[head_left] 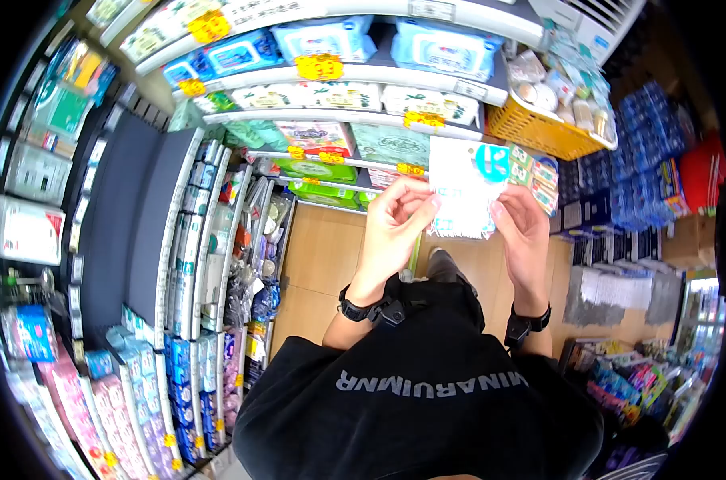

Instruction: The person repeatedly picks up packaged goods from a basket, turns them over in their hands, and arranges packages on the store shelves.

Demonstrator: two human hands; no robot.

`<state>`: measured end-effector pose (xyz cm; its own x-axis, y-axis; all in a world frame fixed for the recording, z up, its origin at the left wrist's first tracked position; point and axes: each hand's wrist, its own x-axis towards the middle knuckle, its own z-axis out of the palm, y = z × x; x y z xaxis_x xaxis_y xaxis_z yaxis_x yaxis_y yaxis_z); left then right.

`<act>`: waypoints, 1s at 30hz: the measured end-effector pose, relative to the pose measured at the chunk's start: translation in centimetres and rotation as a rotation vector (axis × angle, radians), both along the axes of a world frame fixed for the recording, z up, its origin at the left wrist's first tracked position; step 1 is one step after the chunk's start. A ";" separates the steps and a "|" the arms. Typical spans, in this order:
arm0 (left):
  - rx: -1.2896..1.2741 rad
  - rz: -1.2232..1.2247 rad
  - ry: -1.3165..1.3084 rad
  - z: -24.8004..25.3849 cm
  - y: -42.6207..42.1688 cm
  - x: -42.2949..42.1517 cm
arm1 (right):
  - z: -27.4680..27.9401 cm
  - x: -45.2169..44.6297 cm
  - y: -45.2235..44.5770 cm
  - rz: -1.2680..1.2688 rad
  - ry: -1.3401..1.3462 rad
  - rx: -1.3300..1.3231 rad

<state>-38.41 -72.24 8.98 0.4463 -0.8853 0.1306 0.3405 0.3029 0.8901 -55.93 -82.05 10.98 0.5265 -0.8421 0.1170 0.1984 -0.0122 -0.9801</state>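
A flat white packet (463,180) with a round teal logo at its upper right is held up in front of the shelves. My left hand (401,220) pinches its left edge between thumb and fingers. On the opposite edge, my right hand (523,228) grips it the same way, lower down. Small print and a fringe-like row of thin items show along the packet's bottom; what they are is too small to tell. Both wrists wear black straps with small devices.
Shelves ahead hold blue wipe packs (323,38) with yellow price tags. A yellow basket (539,128) of goods stands at upper right, near stacked blue packs (647,152). At left are more stocked shelves and a dark shelf (123,216). Wooden floor (319,256) lies below.
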 end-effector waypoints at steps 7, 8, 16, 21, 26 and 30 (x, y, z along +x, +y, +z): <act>0.015 0.209 0.012 0.7 4.1 0.9 | 0.4 3.3 0.6 0.224 0.005 0.009; 0.018 0.243 0.011 0.9 4.9 1.1 | 0.5 3.9 0.7 0.273 0.002 0.029; 0.034 0.512 0.039 0.5 11.2 2.8 | 0.0 10.2 2.9 0.598 -0.036 0.023; 0.034 0.686 0.061 0.3 14.3 3.5 | 0.3 13.6 4.6 0.757 -0.005 0.019; 0.054 0.853 0.047 0.4 17.9 4.3 | 0.9 17.0 7.0 0.933 0.078 0.044; 0.071 0.971 0.040 0.6 20.9 4.9 | 0.8 20.1 9.7 1.053 0.109 0.067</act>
<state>-33.53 -51.32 9.58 0.9891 -0.1347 0.0597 0.0013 0.4136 0.9104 -35.78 -72.35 11.77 0.9991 0.0417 -0.0049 -0.0119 0.1691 -0.9855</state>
